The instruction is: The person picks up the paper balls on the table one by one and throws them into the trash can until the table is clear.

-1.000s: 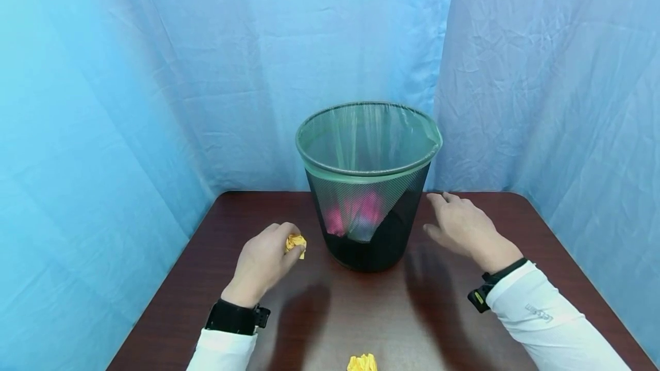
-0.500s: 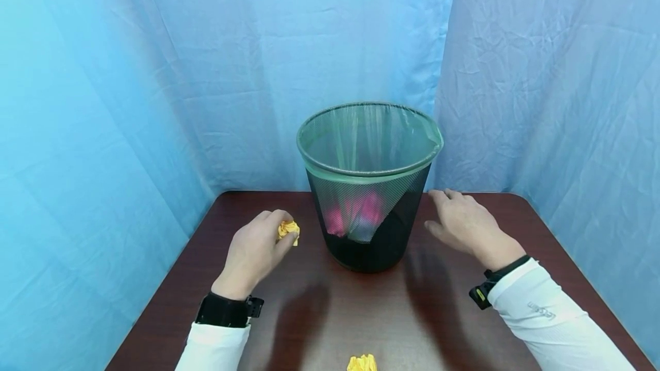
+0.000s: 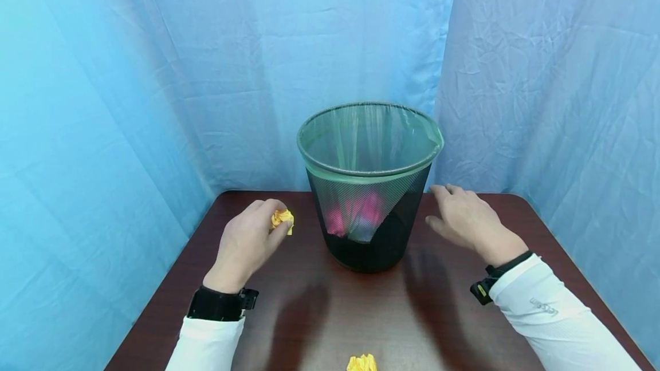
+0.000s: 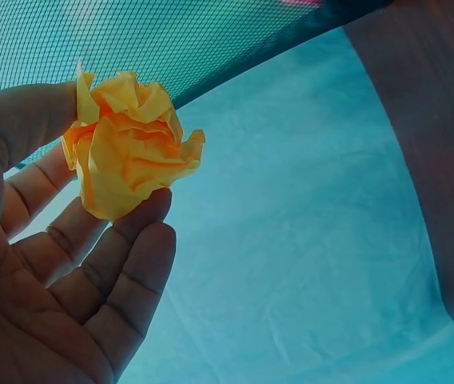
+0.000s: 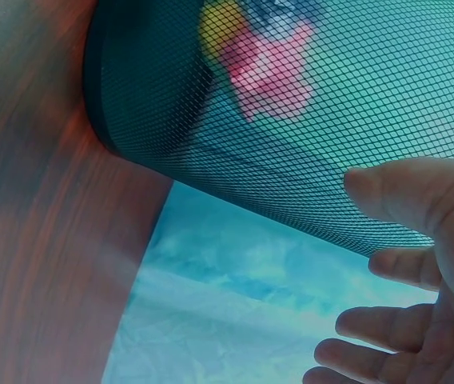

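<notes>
Between thumb and fingers, my left hand [image 3: 244, 239] pinches a crumpled yellow paper ball [image 4: 131, 148], held in the air left of the bin. My right hand [image 3: 466, 222] is held to the right of the bin with its fingers relaxed and nothing in them. Between the hands stands a black mesh wastebasket [image 3: 368, 216] with a green plastic liner [image 3: 371, 142] folded over its rim. Through the mesh, pink crumpled paper [image 5: 271, 72] shows inside, along with a yellow piece [image 5: 221, 30] in the right wrist view.
Another yellow paper ball [image 3: 362, 363] lies at the near edge of the head view, partly cut off. The dark brown table [image 3: 361, 308] carries the wastebasket near its far edge. Blue curtains [image 3: 247, 73] hang behind and at both sides.
My left hand has moved up and to the left with the yellow paper ball, farther from the wastebasket. The right hand has shifted only slightly.
</notes>
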`<state>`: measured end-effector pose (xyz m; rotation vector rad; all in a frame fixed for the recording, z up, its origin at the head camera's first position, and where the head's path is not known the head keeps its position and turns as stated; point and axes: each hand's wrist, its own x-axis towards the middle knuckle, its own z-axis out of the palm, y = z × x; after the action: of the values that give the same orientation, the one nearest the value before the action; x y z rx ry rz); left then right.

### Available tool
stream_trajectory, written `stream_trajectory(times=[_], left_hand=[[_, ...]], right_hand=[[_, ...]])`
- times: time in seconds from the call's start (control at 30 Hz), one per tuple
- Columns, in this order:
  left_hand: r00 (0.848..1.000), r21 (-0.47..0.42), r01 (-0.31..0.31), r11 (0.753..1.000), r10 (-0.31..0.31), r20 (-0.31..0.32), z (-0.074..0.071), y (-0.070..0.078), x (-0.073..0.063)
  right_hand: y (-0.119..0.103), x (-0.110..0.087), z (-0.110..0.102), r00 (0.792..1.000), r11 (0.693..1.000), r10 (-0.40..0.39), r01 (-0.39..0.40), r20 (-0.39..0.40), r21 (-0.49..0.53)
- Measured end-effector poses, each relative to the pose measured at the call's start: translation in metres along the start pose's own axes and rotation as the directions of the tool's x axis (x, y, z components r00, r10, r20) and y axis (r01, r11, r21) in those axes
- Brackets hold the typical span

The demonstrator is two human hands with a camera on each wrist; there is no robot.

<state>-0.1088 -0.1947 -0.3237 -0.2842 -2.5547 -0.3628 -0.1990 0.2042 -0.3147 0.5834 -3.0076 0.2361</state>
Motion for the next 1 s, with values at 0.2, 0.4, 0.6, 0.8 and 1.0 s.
stream_trajectory(times=[0.2, 0.4, 0.6, 0.8, 1.0], left_hand=[[1.0, 0.009, -0.01, 1.0, 0.01, -0.017, -0.006, -0.001, 0.005], [0.999, 0.005, -0.02, 1.0, 0.02, -0.046, -0.014, -0.002, 0.009], [0.995, 0.007, -0.045, 0.999, 0.046, -0.084, -0.022, -0.002, 0.014], [0.994, 0.022, -0.056, 0.998, 0.058, -0.096, -0.031, -0.001, 0.022], [0.992, 0.025, -0.067, 0.997, 0.069, -0.11, -0.039, 0.0, 0.031]], right_hand=[[0.001, 0.002, -0.005, 1.0, 1.0, 0.001, -0.001, 0.009, -0.006], [0.001, 0.004, -0.011, 1.0, 1.0, 0.003, -0.003, 0.003, -0.008], [0.001, 0.005, -0.016, 1.0, 1.0, 0.006, -0.006, -0.007, -0.01], [0.001, 0.005, -0.021, 1.0, 1.0, 0.004, -0.004, -0.009, -0.015], [0.002, 0.006, -0.024, 1.0, 1.0, 0.003, -0.003, -0.014, -0.011]])
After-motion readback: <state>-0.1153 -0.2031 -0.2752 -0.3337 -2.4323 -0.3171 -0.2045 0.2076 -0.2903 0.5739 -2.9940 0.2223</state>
